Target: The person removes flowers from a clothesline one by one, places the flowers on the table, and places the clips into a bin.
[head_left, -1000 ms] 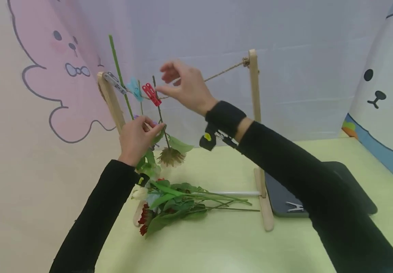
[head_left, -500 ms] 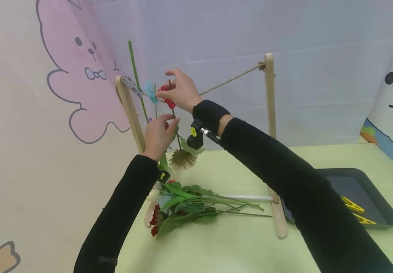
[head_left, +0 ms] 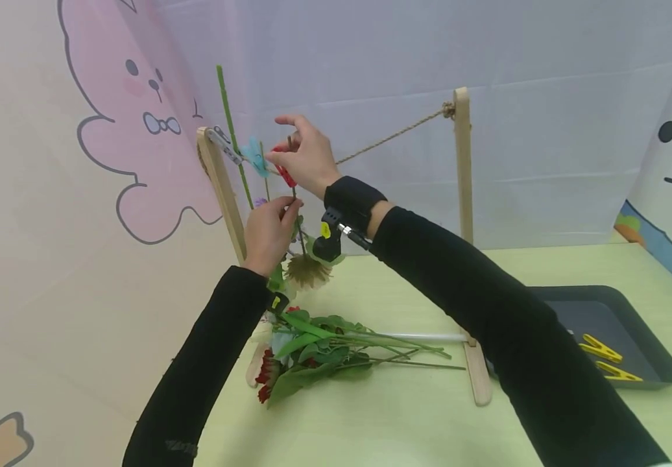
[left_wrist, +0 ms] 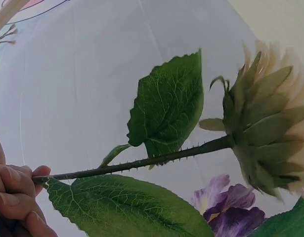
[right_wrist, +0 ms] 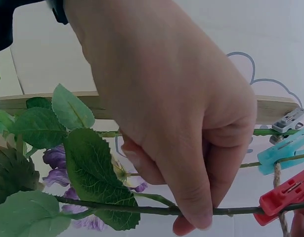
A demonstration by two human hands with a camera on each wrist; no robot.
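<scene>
A pale artificial flower (head_left: 308, 271) hangs head-down, its thorny stem (left_wrist: 107, 169) rising to a red clothespin (right_wrist: 282, 200) on the rope. My left hand (head_left: 268, 233) pinches that stem below the clothespin; the right wrist view shows this left hand (right_wrist: 176, 113) large, thumb and finger on the stem. My right hand (head_left: 309, 155) is at the red clothespin, thumb and fingers about it and partly hiding it; the index finger extends away. Beside it on the rope sit a light-blue clothespin (head_left: 255, 157) and a grey clothespin (head_left: 223, 144), each holding a stem.
The rope (head_left: 394, 135) runs between two wooden posts (head_left: 463, 168). A bunch of artificial flowers (head_left: 336, 350) lies on the table below. At the right, a dark tray (head_left: 593, 301) holds yellow clothespins (head_left: 601, 350). A purple flower (left_wrist: 236, 205) hangs behind the pale one.
My right hand has moved from beside the red clothespin onto it. My left hand stays near the stem and now pinches it. The head view has shifted, baring the tray's yellow clothespins.
</scene>
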